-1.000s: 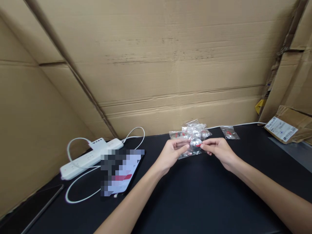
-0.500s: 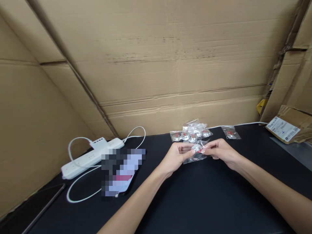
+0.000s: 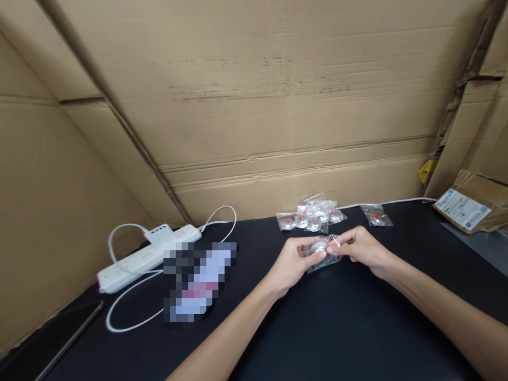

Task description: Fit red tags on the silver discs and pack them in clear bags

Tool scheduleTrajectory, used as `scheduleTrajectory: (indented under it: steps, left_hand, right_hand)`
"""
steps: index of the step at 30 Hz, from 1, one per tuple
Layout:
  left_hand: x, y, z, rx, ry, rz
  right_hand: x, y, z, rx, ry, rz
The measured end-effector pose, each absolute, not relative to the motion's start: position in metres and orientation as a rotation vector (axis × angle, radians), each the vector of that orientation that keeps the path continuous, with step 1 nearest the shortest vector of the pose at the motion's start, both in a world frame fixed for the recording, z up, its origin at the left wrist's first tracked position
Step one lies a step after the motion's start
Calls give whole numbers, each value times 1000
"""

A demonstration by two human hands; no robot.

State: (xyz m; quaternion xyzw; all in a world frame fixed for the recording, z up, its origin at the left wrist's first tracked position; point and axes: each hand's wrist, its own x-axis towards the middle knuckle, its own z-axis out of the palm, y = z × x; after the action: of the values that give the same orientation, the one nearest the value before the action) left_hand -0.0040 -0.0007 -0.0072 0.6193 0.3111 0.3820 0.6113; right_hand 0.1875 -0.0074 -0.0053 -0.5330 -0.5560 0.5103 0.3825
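Observation:
A shiny silver disc (image 3: 318, 247) with a bit of red at its right edge is between my hands, together with a small clear plastic bag (image 3: 317, 264). My left hand (image 3: 297, 259) grips disc and bag, thumb in front and fingers behind. At the right side, my right hand (image 3: 353, 246) pinches the bag close to the red bit; whether its fingertips are inside the plastic, I cannot tell. Just beyond lies a pile of bagged silver discs (image 3: 313, 214) with red parts. Another bagged disc (image 3: 376, 216) lies apart to the right.
Along the left are a white power strip (image 3: 146, 256) with cables, a blurred-out phone-like object (image 3: 202, 288) and a dark flat device (image 3: 55, 338). An opened carton (image 3: 464, 209) stands at the right. Cardboard walls (image 3: 293, 121) enclose the black table (image 3: 337, 328).
Both hands have come slightly nearer with the disc and bag, opening a gap from the pile. The bag has turned a little, and more of it shows by the right fingers.

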Motion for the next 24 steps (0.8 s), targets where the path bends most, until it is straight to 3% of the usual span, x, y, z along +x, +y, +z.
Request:
scheduleTrajectory:
  steps: [10, 24]
  left_hand:
    - [-2, -3, -6, 1228, 682, 928]
    - [-2, -3, -6, 1491, 762, 804]
  right_hand:
    - [178, -12, -6, -1156, -1263, 1361]
    - [178, -13, -9, -1174, -1304, 1343]
